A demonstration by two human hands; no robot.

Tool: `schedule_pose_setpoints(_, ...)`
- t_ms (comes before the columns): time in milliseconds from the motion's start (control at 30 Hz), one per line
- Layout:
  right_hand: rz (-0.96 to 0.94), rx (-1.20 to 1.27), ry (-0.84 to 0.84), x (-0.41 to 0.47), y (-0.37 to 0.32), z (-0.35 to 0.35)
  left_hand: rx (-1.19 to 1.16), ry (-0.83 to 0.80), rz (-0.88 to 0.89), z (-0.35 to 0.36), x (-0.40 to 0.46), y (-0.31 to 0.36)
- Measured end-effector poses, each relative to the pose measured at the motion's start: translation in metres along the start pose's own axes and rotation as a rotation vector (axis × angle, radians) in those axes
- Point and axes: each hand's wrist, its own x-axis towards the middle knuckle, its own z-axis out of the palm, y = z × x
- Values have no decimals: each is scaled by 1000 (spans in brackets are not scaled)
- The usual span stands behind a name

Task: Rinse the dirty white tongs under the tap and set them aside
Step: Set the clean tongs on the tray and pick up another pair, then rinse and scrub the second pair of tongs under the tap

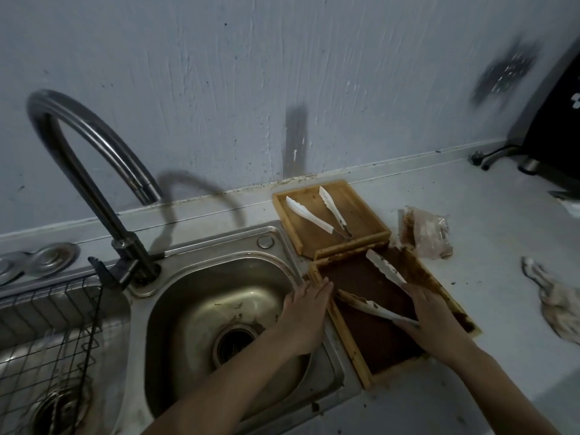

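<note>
Two bare hands at work beside the round stainless steel sink basin [201,296]. Right hand [430,318] closed around the hinge end of the dirty white plastic tongs [381,282], arms splayed wide, tips pointing away from the palm over the brown-crusted wooden tray [354,337]. Both arms smeared with brown residue, the one nearer the left hand most heavily. Left hand [309,312] flat, fingers pressed together, resting on the tray's near edge where it meets the sink rim, apparently steadying it. No water visible from the curved grey metal tap [94,164], well away beyond the left hand, spout above the basin's far side.

Farther from both hands, a cleaner light wooden tray [361,211] holding a second, cleaner pair of white tongs [317,215], likely the spot for setting aside.

Rinsing not yet begun. Risks from here:
- Slipping grip: greasy residue near the hinge, worse once wet.
- Dripping brown sludge across the rim and grey counter [470,215] during the carry leftward past the left hand.
- Tipping of the dirty tray, overhanging the sink edge, once the left hand lifts off.
- Splashing from a hard stream on the splayed arms.
- Fresh soiling of the clean tray from a hasty, incomplete rinse.

Crumpled plastic bag [426,233] and stained rag [555,302] beyond the right hand, well clear of the path.
</note>
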Motion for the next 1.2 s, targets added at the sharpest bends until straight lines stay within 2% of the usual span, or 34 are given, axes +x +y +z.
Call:
schedule_pose_setpoints(100, 28, 67, 7, 4, 2, 0, -102, -19, -15, -2, 1, -1)
schedule_pose_setpoints(267, -9, 126, 21, 6, 4, 1, -444, -21, -28, -10, 5, 1)
schedule_pose_setpoints(433, -13, 209, 173, 1, 1, -19, -866, 117, -146, -27, -1, 2)
schedule_pose_setpoints(567, -102, 356, 260, 2, -28, -48, -1072, 284, -233, -55, -3, -12)
schedule_pose_setpoints(667, -211, 419, 193, 6, -70, -59, -1168, 405, -269, -80, -12, -25)
schedule_pose_setpoints(767, -268, 562, 33, 12, -118, -53, -1265, 547, -284, -98, -30, -41)
schedule_pose_setpoints(900, -192, 784, -274, 21, -175, -29, -1198, 707, -386, -112, -59, -79)
schedule_pose_setpoints(1100, 133, 1306, -641, 30, -228, 18, -724, 897, -504, -119, -114, -147)
schedule_pose_setpoints(1200, 296, 1417, -786, 32, -244, 24, -519, 1023, -583, -128, -130, -167)
